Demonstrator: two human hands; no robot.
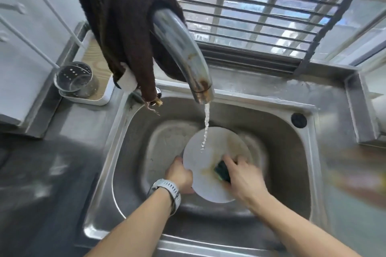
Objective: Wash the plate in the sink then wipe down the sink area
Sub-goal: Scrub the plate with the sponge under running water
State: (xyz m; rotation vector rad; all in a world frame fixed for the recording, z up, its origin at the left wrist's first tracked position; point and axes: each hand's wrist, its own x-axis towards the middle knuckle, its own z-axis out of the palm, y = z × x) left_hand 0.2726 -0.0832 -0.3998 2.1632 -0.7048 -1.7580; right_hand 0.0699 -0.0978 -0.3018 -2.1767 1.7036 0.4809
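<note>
A round white plate [205, 165] with brownish smears is held over the steel sink [129, 152]. My left hand [179, 174], a pale watch on its wrist, grips the plate's left rim. My right hand [243, 175] holds a dark green sponge [222, 171] pressed on the plate's right half. Water runs from the steel tap [183, 54] onto the upper part of the plate.
A dark brown cloth [121, 19] hangs over the tap's neck. At the back left a perforated steel cutlery holder [76, 79] stands in a white tray. A barred window [261, 10] is behind the sink. A black plug [298, 120] sits in the sink's right corner.
</note>
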